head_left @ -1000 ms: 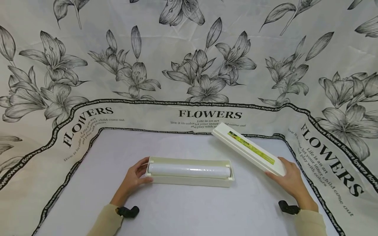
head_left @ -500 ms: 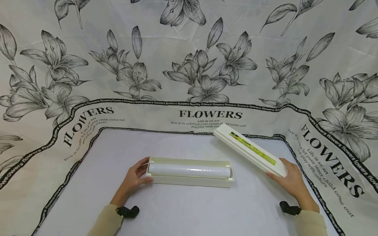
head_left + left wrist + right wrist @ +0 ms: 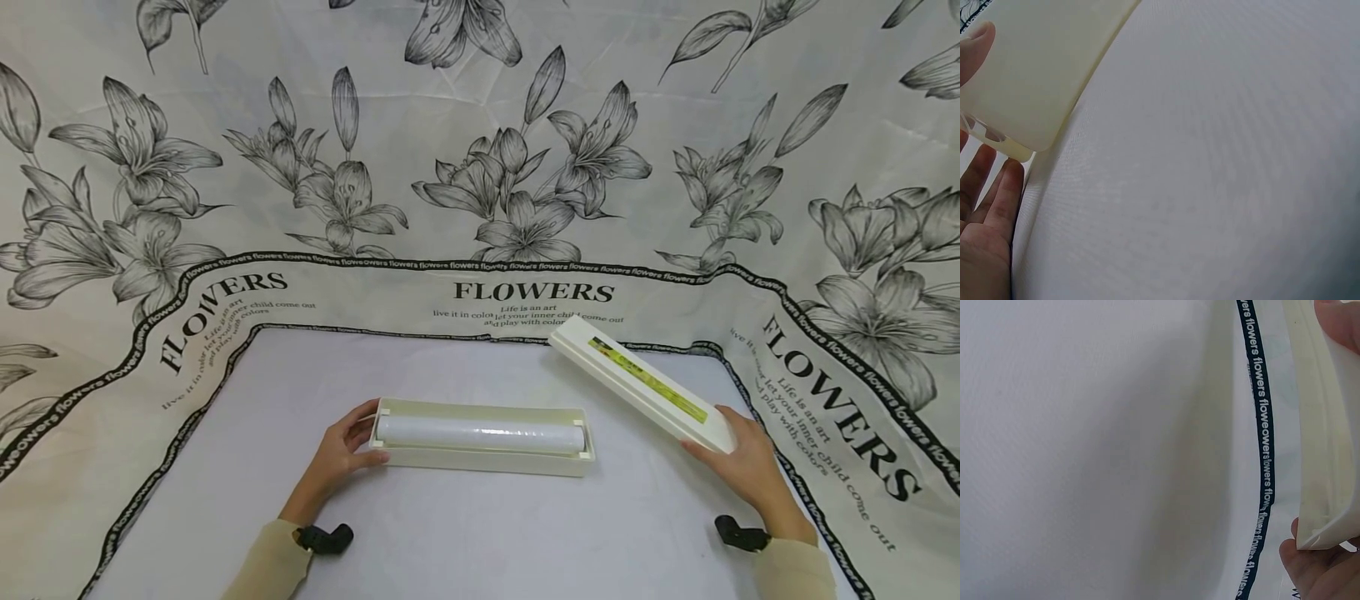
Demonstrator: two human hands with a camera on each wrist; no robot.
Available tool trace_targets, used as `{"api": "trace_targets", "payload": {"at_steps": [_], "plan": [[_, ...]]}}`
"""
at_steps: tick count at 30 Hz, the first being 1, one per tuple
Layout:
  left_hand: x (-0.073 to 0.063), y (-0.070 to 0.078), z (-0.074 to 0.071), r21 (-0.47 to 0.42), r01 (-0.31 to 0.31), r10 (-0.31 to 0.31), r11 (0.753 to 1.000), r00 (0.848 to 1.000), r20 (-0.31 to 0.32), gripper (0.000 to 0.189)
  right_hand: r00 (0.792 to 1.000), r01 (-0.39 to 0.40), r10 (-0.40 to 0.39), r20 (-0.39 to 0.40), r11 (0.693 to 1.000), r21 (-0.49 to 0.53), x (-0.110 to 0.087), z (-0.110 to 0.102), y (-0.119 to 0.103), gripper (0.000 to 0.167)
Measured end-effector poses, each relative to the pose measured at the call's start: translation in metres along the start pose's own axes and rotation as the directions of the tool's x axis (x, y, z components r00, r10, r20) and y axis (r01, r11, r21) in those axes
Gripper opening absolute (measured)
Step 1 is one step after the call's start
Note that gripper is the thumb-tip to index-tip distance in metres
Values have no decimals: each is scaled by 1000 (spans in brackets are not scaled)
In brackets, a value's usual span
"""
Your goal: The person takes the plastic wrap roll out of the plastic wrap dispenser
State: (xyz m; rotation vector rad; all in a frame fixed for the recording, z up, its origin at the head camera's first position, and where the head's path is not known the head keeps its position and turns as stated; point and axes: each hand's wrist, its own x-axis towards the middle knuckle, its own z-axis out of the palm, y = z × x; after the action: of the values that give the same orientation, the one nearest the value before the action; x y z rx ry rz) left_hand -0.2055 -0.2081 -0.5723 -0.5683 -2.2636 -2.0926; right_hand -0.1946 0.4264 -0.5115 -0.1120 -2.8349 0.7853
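A long cream plastic-wrap dispenser box [image 3: 487, 462] lies lidless on the table, with a white roll of cling film [image 3: 480, 434] inside. My left hand [image 3: 343, 446] holds the box's left end. The left wrist view shows the thumb [image 3: 977, 50] against the front wall and fingertips touching the end wall. Off to the right, my right hand [image 3: 742, 462] grips the near end of the dispenser's lid [image 3: 637, 379], white with a yellow-green label. The lid slants away to the upper left, apart from the box. In the right wrist view the lid's hollow underside [image 3: 1319, 456] shows.
A white cloth [image 3: 450, 533] covers the table. Behind and at both sides hangs a floral curtain [image 3: 375, 287] with a black lettered border. The lid's far end overlaps the curtain's lower edge in the head view.
My right hand and the lid have drifted slightly right and down. My left hand and the dispenser box have stayed where they were.
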Motion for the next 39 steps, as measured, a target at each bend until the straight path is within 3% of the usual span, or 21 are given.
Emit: {"api": "trace_targets", "payload": {"at_steps": [6,39], "plan": [[0,0,0,10,33,-33,999,999,-10,92,1000,-16,16,17,1000,-2,-2,-3,2,98],[-1,2,2,41,51,-50,998,998,-23,92,994,-100,103,49,994,-53,-16,-19,26,104]]}}
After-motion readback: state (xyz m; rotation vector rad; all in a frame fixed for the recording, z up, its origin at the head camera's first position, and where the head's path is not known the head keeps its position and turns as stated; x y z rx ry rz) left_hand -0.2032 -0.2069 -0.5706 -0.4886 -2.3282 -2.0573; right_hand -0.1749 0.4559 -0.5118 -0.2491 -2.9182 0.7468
